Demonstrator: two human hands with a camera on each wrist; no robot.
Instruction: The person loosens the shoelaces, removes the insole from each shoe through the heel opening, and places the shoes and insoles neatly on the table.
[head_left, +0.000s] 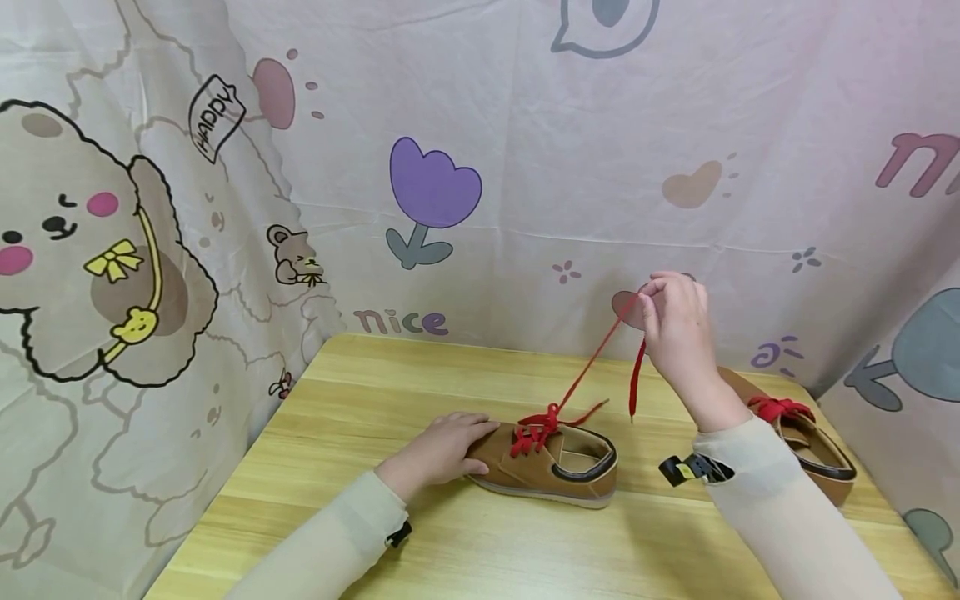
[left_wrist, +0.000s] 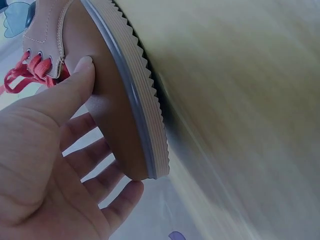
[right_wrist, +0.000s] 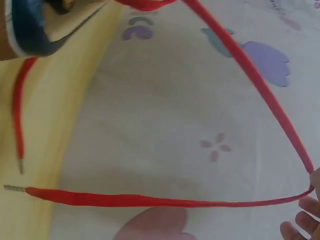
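Observation:
A brown shoe [head_left: 517, 471] with red laces [head_left: 531, 438] stands on the table, its toe to the left. My left hand [head_left: 442, 448] grips the toe; in the left wrist view its thumb lies on the upper of the shoe [left_wrist: 117, 115] and the fingers curve round the far side. Raised above and right of the shoe, my right hand [head_left: 675, 321] pinches one red lace [head_left: 600, 346], which runs taut up from the knot, its tail hanging below the hand. The other lace end lies loosely over the shoe opening. In the right wrist view the pinched lace [right_wrist: 260, 85] bends at the fingertips [right_wrist: 312, 181].
A second brown shoe [head_left: 832, 479] with a red bow stands at the right, partly behind my right forearm. The wooden table [head_left: 360, 375] ends against a printed cloth [head_left: 525, 167] at the back, and cloth also hangs at both sides.

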